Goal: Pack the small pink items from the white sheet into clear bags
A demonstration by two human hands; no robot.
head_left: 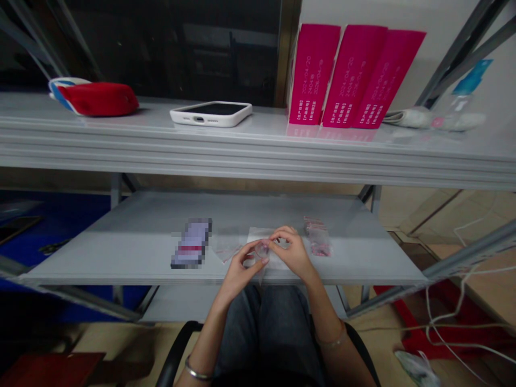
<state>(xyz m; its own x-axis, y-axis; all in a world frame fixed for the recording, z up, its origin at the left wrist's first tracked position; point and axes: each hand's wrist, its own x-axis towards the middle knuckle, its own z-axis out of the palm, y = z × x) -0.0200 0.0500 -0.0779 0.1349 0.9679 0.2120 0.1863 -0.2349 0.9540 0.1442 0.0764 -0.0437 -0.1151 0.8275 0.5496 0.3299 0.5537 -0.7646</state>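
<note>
My left hand (241, 267) and my right hand (291, 251) meet over the front edge of the lower grey shelf (121, 242). Both pinch a small clear plastic bag (262, 250) between thumb and fingers. What is inside the bag is too small to make out. A second clear bag (226, 249) lies flat just left of my hands. A pile of small bags with pink contents (317, 236) lies to the right. A blurred-out card (191, 243) lies further left on the same shelf.
The upper shelf (121, 145) carries a red pouch (97, 99), a phone in a white case (212, 113), three upright magenta boxes (350, 75) and a plastic bottle lying down (459, 115). White cables (447, 317) trail on the floor at right.
</note>
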